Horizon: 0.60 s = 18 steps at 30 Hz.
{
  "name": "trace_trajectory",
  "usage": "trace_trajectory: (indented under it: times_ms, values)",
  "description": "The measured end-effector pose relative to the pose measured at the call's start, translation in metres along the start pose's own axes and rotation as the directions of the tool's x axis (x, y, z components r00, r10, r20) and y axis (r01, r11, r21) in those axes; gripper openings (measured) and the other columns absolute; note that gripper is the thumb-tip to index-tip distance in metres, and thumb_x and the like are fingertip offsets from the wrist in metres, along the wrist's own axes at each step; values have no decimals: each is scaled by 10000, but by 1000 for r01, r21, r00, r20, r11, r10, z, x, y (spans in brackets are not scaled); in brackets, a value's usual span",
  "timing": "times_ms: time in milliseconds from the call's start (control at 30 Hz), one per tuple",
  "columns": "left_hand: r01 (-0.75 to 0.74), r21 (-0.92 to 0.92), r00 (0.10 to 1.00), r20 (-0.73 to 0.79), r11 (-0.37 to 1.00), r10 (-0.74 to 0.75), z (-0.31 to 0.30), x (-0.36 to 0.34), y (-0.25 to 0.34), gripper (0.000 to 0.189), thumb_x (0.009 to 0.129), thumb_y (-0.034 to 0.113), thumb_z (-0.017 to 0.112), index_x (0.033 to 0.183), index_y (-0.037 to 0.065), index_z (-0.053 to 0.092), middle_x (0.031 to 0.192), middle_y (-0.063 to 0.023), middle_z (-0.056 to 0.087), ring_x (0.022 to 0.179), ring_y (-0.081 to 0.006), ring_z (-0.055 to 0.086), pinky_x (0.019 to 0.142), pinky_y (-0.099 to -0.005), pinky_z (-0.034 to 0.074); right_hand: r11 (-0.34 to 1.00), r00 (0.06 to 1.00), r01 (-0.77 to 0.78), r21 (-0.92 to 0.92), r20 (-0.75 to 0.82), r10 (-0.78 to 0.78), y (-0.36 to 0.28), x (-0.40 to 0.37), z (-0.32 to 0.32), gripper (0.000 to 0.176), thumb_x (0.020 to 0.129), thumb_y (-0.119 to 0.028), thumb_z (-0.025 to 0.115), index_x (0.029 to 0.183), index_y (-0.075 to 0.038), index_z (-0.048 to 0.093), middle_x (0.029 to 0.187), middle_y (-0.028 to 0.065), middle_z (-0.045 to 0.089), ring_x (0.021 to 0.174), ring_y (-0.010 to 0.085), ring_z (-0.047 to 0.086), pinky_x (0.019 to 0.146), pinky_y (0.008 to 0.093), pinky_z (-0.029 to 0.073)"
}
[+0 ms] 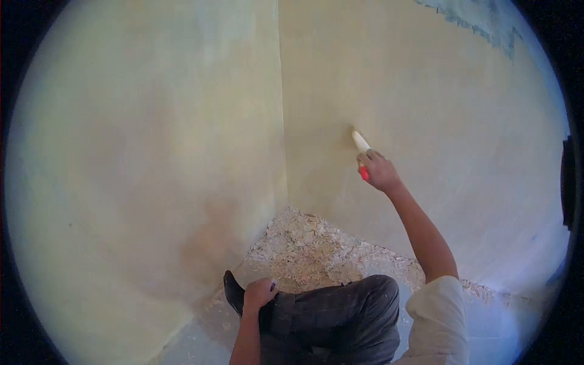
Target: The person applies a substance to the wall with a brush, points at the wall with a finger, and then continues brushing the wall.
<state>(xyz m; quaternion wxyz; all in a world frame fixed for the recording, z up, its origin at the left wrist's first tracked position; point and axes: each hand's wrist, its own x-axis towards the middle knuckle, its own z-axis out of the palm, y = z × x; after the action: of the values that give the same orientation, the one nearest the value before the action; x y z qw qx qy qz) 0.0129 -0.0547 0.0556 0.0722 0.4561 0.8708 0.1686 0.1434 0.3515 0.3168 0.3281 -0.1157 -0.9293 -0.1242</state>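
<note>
My right hand [380, 171] is wrapped round a tool [361, 141] with a pale, flat end and a red part at the palm. The pale end points up and left, at the right wall [426, 109]. Low in the view, my left hand [260, 293] is closed at my shin, beside a black shoe [233, 292]. A small dark bit shows at its fingers, but I cannot make out what it is.
The left wall [152, 121] meets the right wall in a corner ahead. Pale flakes [310, 246] cover the floor at the corner and along the right wall. Grey-blue patches [480, 21] mark the right wall's top. My bent knee [380, 292] is below.
</note>
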Motion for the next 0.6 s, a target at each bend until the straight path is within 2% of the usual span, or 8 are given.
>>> trace_trajectory:
  times_ms: [100, 167, 233, 300, 400, 567, 600]
  values:
    - [11, 17, 1000, 6, 1000, -11, 13, 4, -7, 309, 796, 364, 637, 855, 61, 645, 848, -172, 658, 840, -363, 642, 733, -480, 508, 997, 997, -74, 36, 25, 74, 19, -33, -16, 237, 823, -169, 614, 1047, -121, 555, 947, 123, 606, 875, 337, 629, 730, 455, 537]
    - [-53, 54, 999, 3, 997, 53, 21, 8, -13, 310, 795, 371, 640, 856, 66, 647, 848, -169, 659, 842, -359, 644, 736, -480, 509, 995, 996, -84, 49, 42, 82, 35, -55, -32, 226, 828, -175, 618, 1039, -118, 559, 927, 126, 617, 866, 337, 630, 735, 455, 531]
    - [-40, 33, 999, 27, 999, 39, 12, 7, -5, 309, 794, 372, 640, 861, 71, 649, 851, -167, 661, 842, -362, 643, 738, -482, 510, 994, 994, -95, 60, 61, 91, 47, -78, -50, 215, 833, -180, 622, 1030, -115, 563, 908, 130, 628, 857, 337, 632, 740, 454, 526]
    - [-25, 12, 998, 50, 1000, 25, 9, 7, -1, 307, 794, 373, 639, 866, 75, 652, 854, -166, 662, 841, -365, 643, 739, -484, 510, 983, 986, -167, 81, -17, 169, 56, -99, -70, 195, 822, -161, 635, 999, -102, 576, 889, 128, 640, 851, 333, 632, 742, 452, 523]
    - [-4, 44, 999, 47, 999, 2, 11, 9, -1, 304, 794, 378, 638, 885, 89, 664, 877, -159, 670, 846, -360, 645, 744, -481, 514, 985, 983, -169, 36, -67, 171, 72, -137, -101, 181, 809, -133, 643, 974, -89, 584, 888, 126, 649, 831, 332, 630, 745, 448, 523]
    - [6, 53, 995, 95, 999, -11, 15, 13, -3, 307, 800, 388, 634, 902, 102, 679, 887, -153, 678, 846, -354, 650, 745, -470, 517, 954, 954, -296, -36, -62, 294, 90, -198, -140, 169, 814, -86, 632, 971, -70, 572, 894, 133, 644, 819, 344, 624, 729, 449, 516]
    - [-7, 55, 995, 101, 998, 1, 16, 15, -5, 307, 800, 388, 634, 902, 102, 679, 887, -153, 678, 846, -354, 650, 745, -470, 517, 934, 927, -355, -32, -140, 348, 88, -210, -140, 165, 818, -76, 624, 974, -64, 570, 895, 138, 641, 818, 351, 621, 723, 448, 512]
